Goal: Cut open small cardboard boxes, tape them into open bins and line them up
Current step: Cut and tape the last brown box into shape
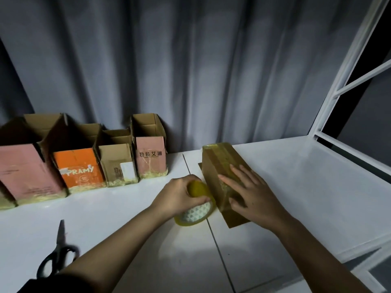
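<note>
I see the left hand [179, 195] gripping the tape roll [195, 210] against the cardboard box [220, 166] lying mid-table [296, 187]; right hand [249, 195] presses flat, fingers straight, on top.

**Both hands forward, one curled, one flat**

The left hand [179, 195] reached in from the lower left on a bare forearm, its fingers curled around the tape roll [195, 208] it gripped, thumb on the near side. The right hand [245, 191] came in from the lower right, palm down, fingers straight and spread, pressing flat on the cardboard box [218, 163].
</note>
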